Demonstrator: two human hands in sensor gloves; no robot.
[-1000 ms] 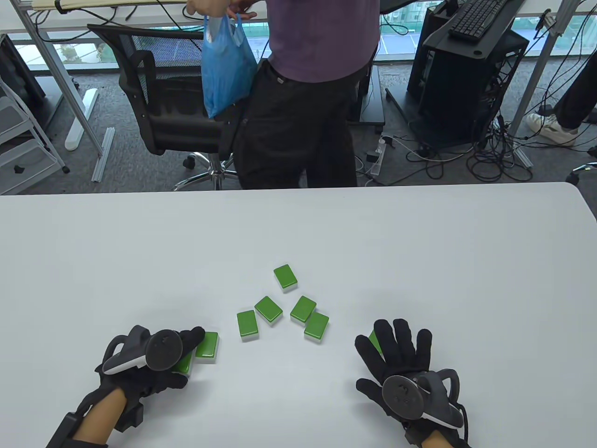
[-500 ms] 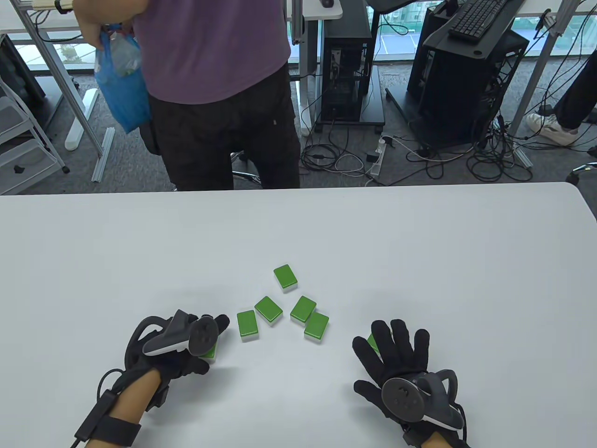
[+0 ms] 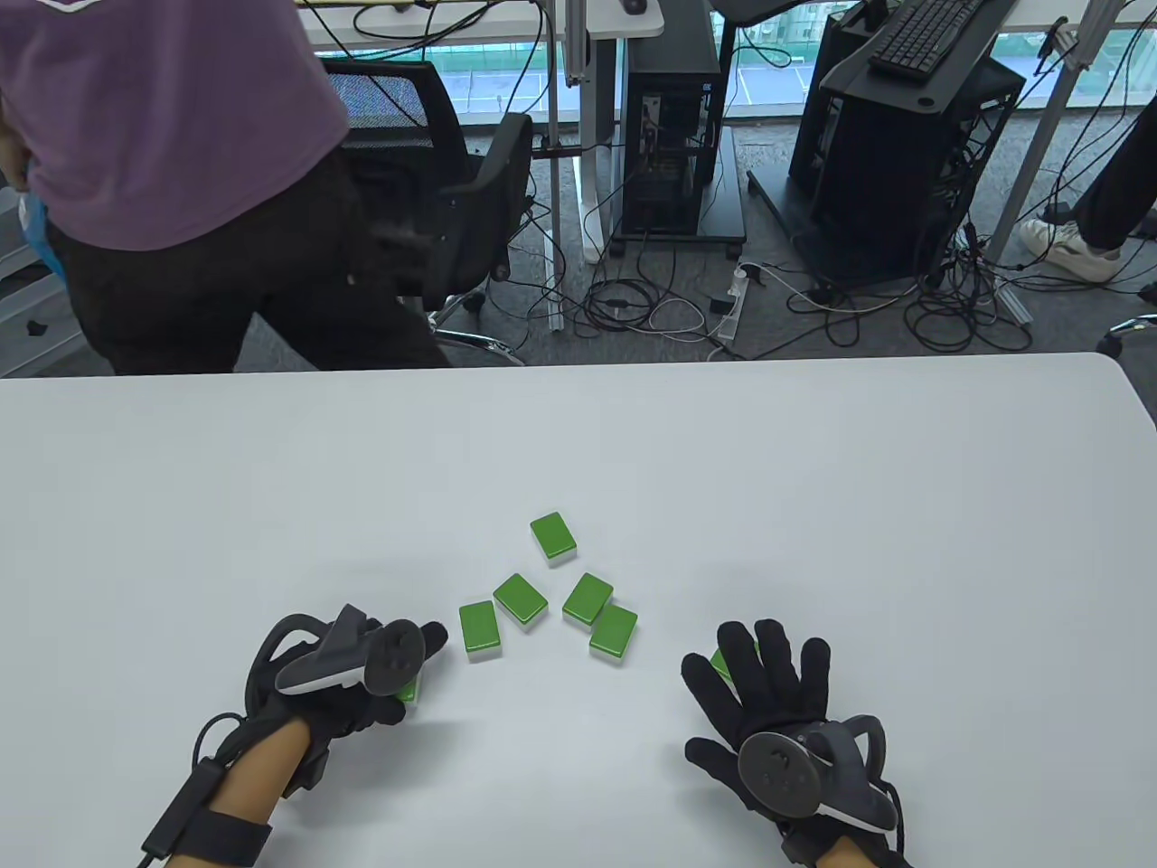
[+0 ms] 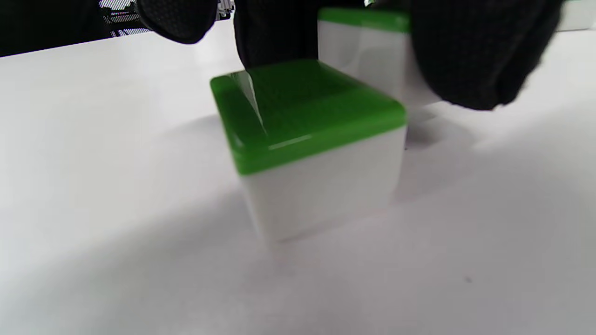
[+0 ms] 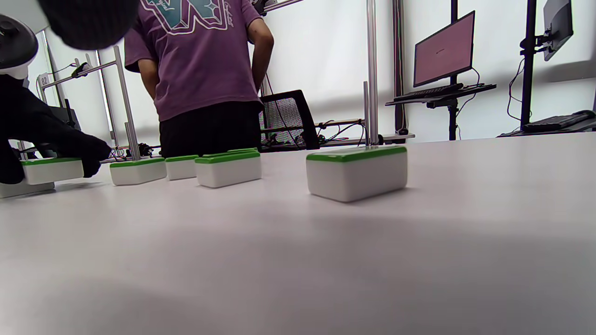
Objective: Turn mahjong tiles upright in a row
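The left hand point(image 3: 348, 674) lay over two tiles near the front left of the white table point(image 3: 813, 506). In the table view only a green corner of one tile point(image 3: 409, 692) showed past the knuckles. The left wrist view revealed what that view hid: a near tile point(image 4: 309, 144) lay flat, green back up, under the gloved fingers point(image 4: 470, 56), and a second tile point(image 4: 363, 46) stood directly behind it, touching the fingers. The fingers were curled down over both tiles, but whether they pinched either one could not be told.

The right hand point(image 3: 777, 714) rested flat on the table at front right, fingers spread and holding nothing. A sliver of a green tile point(image 3: 720, 665) showed beside its index finger in the table view. The right wrist view showed this lone tile point(image 5: 356, 172) whole, flat with its green back up and apart from the hand.

Five tiles lay flat, green up, between the hands: a far tile point(image 3: 553, 537), a middle-left tile point(image 3: 521, 601), a low-left tile point(image 3: 479, 630) just beside the left fingertips, and a touching pair, the upper point(image 3: 587, 599) and the lower point(image 3: 614, 633). None stood upright.

A bystander in a purple shirt point(image 3: 163, 136) stood beyond the table at far left.
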